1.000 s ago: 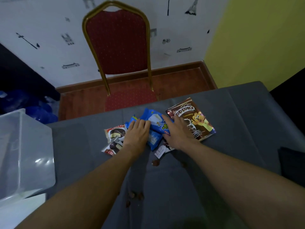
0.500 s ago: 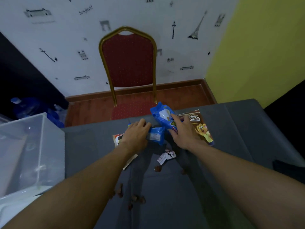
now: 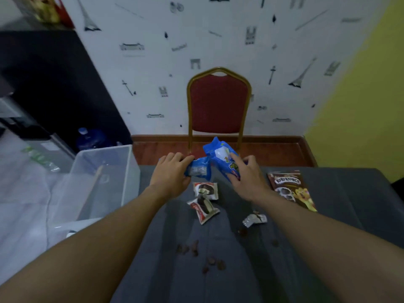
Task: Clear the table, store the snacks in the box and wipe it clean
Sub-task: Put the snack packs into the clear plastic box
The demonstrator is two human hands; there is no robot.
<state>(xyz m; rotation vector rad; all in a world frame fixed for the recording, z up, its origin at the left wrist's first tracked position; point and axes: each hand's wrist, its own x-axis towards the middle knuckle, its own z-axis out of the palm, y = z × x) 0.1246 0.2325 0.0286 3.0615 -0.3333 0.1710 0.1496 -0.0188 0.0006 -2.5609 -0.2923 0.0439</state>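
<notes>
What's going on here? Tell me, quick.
A person is clearing snacks off the grey table. The left hand grips a small blue packet, and the right hand grips a larger blue bag, near the far edge. Two chocolate pie packets, a Koko Krunch pouch, a torn wrapper and brown crumbs lie on the table. The clear box stands to the left. The wiping is not yet done.

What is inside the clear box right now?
Through the walls of the clear box only a thin pale stick shows, leaning inside; nothing else is visible. Its bottom is hazy with glare, so small items there cannot be ruled out.
</notes>
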